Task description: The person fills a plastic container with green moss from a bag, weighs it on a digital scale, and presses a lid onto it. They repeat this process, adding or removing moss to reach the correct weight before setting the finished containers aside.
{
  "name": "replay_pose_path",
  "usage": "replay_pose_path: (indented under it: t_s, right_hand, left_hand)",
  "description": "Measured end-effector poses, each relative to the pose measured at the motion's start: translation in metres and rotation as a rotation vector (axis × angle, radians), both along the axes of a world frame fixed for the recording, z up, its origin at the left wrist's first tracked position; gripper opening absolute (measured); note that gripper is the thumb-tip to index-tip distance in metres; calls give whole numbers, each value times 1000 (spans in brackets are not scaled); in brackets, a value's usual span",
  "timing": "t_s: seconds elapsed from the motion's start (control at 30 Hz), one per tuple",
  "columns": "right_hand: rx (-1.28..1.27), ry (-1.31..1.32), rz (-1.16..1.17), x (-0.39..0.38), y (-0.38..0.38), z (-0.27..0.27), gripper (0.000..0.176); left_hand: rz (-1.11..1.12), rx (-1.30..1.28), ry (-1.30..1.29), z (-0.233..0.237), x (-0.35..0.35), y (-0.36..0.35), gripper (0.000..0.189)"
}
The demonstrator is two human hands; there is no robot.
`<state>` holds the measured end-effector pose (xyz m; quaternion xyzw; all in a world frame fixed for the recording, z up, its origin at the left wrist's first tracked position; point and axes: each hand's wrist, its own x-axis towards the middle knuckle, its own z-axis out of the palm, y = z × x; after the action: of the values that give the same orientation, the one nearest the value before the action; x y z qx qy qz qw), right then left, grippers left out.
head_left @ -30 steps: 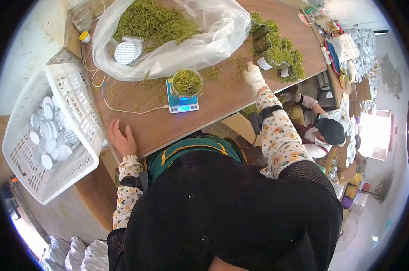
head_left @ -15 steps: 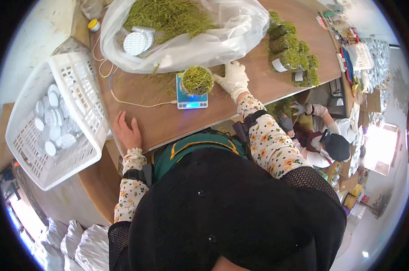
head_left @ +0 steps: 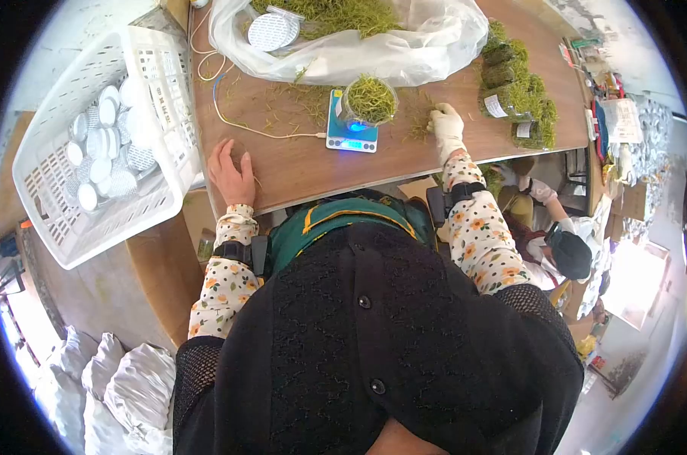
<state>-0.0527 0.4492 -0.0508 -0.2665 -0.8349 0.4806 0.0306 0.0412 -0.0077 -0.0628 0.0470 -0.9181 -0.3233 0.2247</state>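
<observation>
A clear round container of green moss [head_left: 370,99] stands on a small blue digital scale [head_left: 352,139], whose display is lit. My left hand [head_left: 231,173] is bare and lies on the brown table [head_left: 298,171] near its front left edge, fingers spread, holding nothing. To the right of the scale is my right hand [head_left: 446,129] in a pale glove, its fingers curled together at some loose moss strands on the table; whether it pinches any is too small to tell. Behind the scale lies a large clear plastic bag [head_left: 313,67] of moss with round white lids [head_left: 273,32] in it.
A white basket [head_left: 169,125] of round lids stands at the left. Several moss-filled containers [head_left: 517,91] are grouped at the right of the table. Beyond the table's right front edge sits a co-worker in a dark cap [head_left: 569,254]. Silvery sacks [head_left: 139,387] lie at lower left.
The camera view has shifted, so the table sits higher and further right. My right hand has moved away from the container to the right and its fingers have curled in. My left hand stays on the table.
</observation>
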Motion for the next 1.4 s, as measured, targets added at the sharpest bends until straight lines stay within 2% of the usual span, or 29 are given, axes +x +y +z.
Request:
replay_pose_path:
  t_s: [0.03, 0.07, 0.17, 0.3, 0.4, 0.53, 0.63, 0.73, 0.87, 0.9, 0.97, 1.03, 1.13, 1.23, 1.33, 1.4]
  right_hand:
    - [-232, 5, -86, 0, -1, 7, 21]
    - [-344, 100, -115, 2, 0, 15, 18]
    - [-547, 257, -41, 5, -12, 59, 19]
    - [-475, 308, 205, 21, -76, 143, 12]
    - [-155, 274, 461, 26, -112, 166, 13]
    - [450, 537, 777, 16, -135, 155, 21]
    - [485, 492, 907, 11, -137, 152, 20]
    - [634, 551, 909, 11, -136, 166, 22]
    - [463, 453, 704, -1, -119, 198, 21]
    - [295, 437, 626, -7, -121, 209, 20]
    - [220, 405, 545, -36, -105, 210, 23]
    - [76, 240, 559, -75, -96, 217, 32]
    - [257, 239, 608, -145, -80, 184, 39]
    - [664, 233, 831, -194, -80, 157, 37]
    - [798, 85, 913, -256, -69, 91, 49]
    - [665, -17, 897, -258, -75, 65, 53]
  left_hand:
    - [-2, 8, 3, 0, 0, 0, 43]
    - [0, 10, 1, -1, 0, -1, 43]
    - [2, 21, -8, -1, 1, -1, 43]
    - [1, 46, -2, 0, 1, -1, 44]
    - [-3, 71, 2, 0, 2, -2, 43]
    - [4, 90, 7, -3, 2, -2, 43]
    - [18, 77, 5, -5, 3, -3, 43]
    - [33, 90, 3, -3, 4, -2, 42]
    - [32, 104, -9, 0, 3, -1, 41]
    - [27, 115, 0, 1, 2, -1, 41]
    - [16, 133, 9, 1, 3, -2, 42]
    - [8, 145, 18, -2, 2, -3, 42]
    - [26, 84, 16, -3, 1, -3, 43]
    - [33, 63, 7, -2, 1, -3, 45]
    - [58, 30, -28, -5, 0, -4, 47]
    - [61, 24, -21, -4, -1, -3, 48]
